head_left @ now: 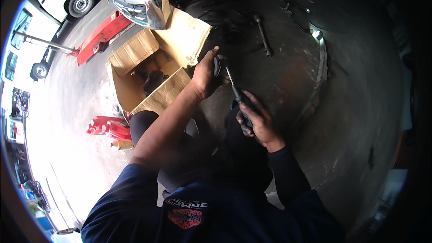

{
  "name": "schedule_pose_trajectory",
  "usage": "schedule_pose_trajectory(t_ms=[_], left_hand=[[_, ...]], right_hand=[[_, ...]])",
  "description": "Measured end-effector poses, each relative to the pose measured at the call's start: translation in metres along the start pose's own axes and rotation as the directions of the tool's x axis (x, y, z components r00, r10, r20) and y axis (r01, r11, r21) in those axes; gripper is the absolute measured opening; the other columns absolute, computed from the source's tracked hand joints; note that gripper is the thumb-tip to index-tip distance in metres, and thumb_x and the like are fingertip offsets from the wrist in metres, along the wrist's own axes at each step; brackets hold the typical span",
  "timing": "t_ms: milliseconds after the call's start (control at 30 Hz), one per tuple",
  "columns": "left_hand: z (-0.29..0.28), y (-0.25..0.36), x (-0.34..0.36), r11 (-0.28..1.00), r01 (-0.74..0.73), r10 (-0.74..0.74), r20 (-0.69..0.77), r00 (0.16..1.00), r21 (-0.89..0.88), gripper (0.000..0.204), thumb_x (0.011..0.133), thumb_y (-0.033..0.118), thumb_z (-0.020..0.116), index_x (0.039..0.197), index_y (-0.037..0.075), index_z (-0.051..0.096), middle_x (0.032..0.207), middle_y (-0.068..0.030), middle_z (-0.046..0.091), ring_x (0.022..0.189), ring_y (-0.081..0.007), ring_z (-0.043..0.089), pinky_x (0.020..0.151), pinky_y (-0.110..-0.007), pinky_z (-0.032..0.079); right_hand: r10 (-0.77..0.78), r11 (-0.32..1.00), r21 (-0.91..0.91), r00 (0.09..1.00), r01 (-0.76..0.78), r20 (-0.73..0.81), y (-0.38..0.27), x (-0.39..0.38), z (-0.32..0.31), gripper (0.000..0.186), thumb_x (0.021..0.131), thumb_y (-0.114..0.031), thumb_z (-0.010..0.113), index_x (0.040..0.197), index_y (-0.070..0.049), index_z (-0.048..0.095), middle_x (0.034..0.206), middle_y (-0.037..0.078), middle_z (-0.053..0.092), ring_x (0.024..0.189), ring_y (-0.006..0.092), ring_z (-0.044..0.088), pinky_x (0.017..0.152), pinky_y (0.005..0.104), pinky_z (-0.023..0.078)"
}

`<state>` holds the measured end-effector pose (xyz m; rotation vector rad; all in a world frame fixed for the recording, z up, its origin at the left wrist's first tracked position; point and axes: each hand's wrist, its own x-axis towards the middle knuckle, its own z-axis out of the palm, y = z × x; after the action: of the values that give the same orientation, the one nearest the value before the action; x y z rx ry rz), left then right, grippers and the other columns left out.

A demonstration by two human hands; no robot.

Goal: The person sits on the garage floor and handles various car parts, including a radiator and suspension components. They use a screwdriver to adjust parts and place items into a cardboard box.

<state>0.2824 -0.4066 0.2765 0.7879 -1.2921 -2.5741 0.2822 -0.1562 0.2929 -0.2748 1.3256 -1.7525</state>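
Note:
My right hand [260, 122] is closed around the dark handle of a screwdriver [231, 79]. The metal shaft points up and left, its tip close to the part in my other hand. My left hand [205, 75] grips a dark, rounded part [217, 66], thumb raised along its edge. Shadow hides most of that part, so its kind does not show. Just left of this hand stands an open cardboard box [162, 91] with dark items [154, 81] inside.
A red floor jack [100, 37] and a shiny chrome part [137, 3] lie beyond the box. Red bottles [118, 130] stand left of my knee. A long metal tool [263, 36] and a lit lamp [317, 34] are at the far right. White vehicles [67, 0] are parked at the left.

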Motion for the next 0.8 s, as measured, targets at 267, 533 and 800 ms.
schedule_pose_trajectory(t_ms=[267,533,800], left_hand=[[-0.003,0.006,-0.002,0.99,-0.084,0.087,0.017,0.996,-0.113,0.041,0.11,0.049,0.06,0.113,0.01,0.069,0.091,-0.0063,0.074,0.081,-0.0209,0.07,0.071,-0.037,0.054],[-0.006,-0.005,0.001,0.916,-0.299,0.32,-0.04,0.946,0.267,0.041,0.117,0.033,0.044,0.131,0.001,0.066,0.103,-0.011,0.076,0.09,-0.0239,0.073,0.083,-0.04,0.06],[-0.018,-0.009,0.003,0.251,-0.489,0.653,0.227,0.723,0.835,0.03,0.115,0.017,0.042,0.127,-0.003,0.061,0.1,-0.0277,0.069,0.095,-0.0436,0.067,0.09,-0.049,0.052]], right_hand=[[-0.629,0.422,-0.765,0.765,0.487,0.141,-0.015,0.004,0.03,0.038,0.111,-0.014,0.062,0.146,0.0,0.066,0.128,0.024,0.077,0.117,0.039,0.076,0.099,0.0404,0.06],[-0.565,0.552,-0.743,0.825,0.379,0.001,-0.004,0.002,0.041,0.039,0.111,-0.021,0.062,0.144,-0.002,0.067,0.118,0.022,0.073,0.102,0.0361,0.072,0.084,0.0397,0.058],[0.19,0.941,0.263,0.976,-0.211,0.104,-0.029,-0.006,0.024,0.051,0.116,-0.044,0.055,0.161,-0.02,0.051,0.07,-0.007,0.047,0.044,0.0014,0.034,0.041,0.0199,0.027]])
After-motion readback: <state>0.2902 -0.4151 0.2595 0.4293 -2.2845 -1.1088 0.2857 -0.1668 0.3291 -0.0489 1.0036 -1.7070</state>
